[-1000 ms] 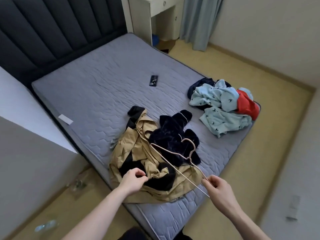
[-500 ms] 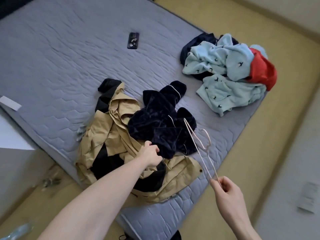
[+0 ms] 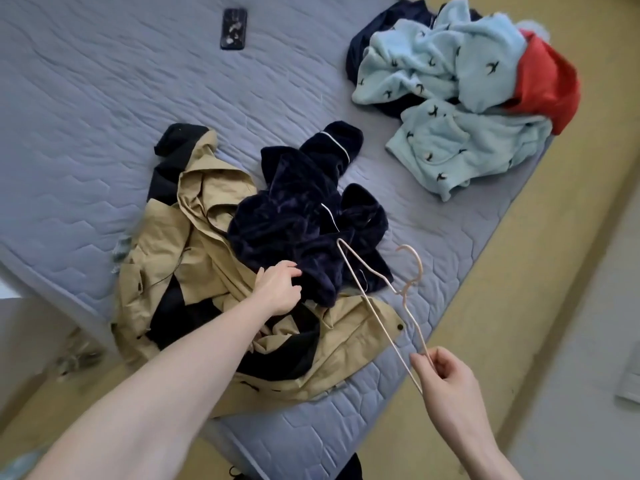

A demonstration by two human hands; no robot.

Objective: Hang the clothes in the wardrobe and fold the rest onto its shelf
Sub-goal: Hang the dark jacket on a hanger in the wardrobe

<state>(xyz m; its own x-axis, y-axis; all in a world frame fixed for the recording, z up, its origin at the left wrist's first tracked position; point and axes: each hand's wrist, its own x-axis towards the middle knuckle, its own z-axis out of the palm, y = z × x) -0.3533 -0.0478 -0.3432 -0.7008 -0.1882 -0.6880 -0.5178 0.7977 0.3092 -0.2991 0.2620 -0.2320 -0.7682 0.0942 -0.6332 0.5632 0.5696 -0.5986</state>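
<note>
A dark phone (image 3: 233, 28) lies flat on the grey quilted mattress (image 3: 86, 109), up near the top edge, well apart from everything else. Yellowish floor (image 3: 540, 278) runs along the bed's right side, meeting a pale wall (image 3: 602, 306).

Crumpled navy velvet garment (image 3: 301, 230) lies atop tan jacket (image 3: 194, 258); thin pink hanger (image 3: 381, 306) alongside.

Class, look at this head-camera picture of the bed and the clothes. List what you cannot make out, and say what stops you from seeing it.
- Wardrobe and shelf: outside the head view.
- Dark garment in the far pile: mostly covered by the light blue fleece.
- Left hand fingertips: sunk in the navy velvet garment, grip unclear.
- Tan jacket shape: crumpled, partly under the navy piece and forearm.
- Phone screen: too small.
- Floor clutter: blurred.
</note>
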